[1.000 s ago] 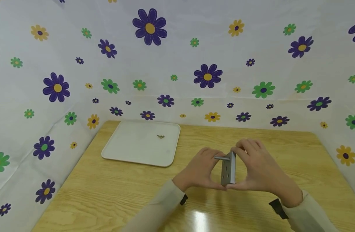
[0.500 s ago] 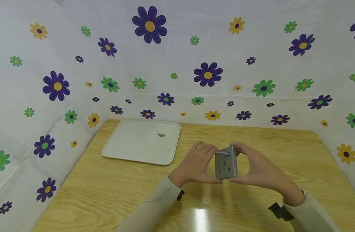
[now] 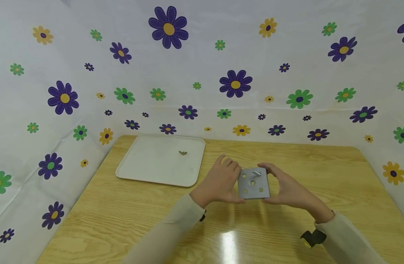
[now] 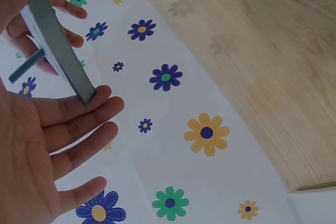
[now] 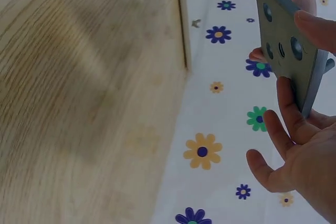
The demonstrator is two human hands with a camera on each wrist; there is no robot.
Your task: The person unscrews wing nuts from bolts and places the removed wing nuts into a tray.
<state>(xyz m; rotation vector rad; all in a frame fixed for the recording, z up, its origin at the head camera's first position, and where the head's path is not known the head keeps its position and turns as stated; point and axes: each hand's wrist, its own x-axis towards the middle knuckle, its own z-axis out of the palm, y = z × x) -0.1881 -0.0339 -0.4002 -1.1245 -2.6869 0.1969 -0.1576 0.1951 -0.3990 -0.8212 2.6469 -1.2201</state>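
Observation:
Above the table, both hands grip a square grey metal plate [image 3: 253, 192] by its opposite edges. My left hand [image 3: 218, 182] pinches the left edge between thumb and fingers. Thumb and fingers of my right hand [image 3: 287, 187] hold the right edge. Several round holes pierce the plate, and a threaded bolt [image 3: 256, 173] sticks out of its upper right corner toward the head camera. In the left wrist view, the bolt's thread [image 4: 25, 67] shows clearly. The plate's back face [image 5: 286, 59], with countersunk-looking holes, appears in the right wrist view.
A white tray [image 3: 152, 161] lies at the back left of the wooden table [image 3: 132, 216]. On it rests a small brass-coloured wing nut [image 3: 183, 153]. White flower-patterned cloth [image 3: 202, 66] surrounds the table at the back and sides.
The plate has turned from nearly edge-on to facing the head camera, its bolt swinging from pointing left to pointing nearer. Both hands have shifted slightly left with it.

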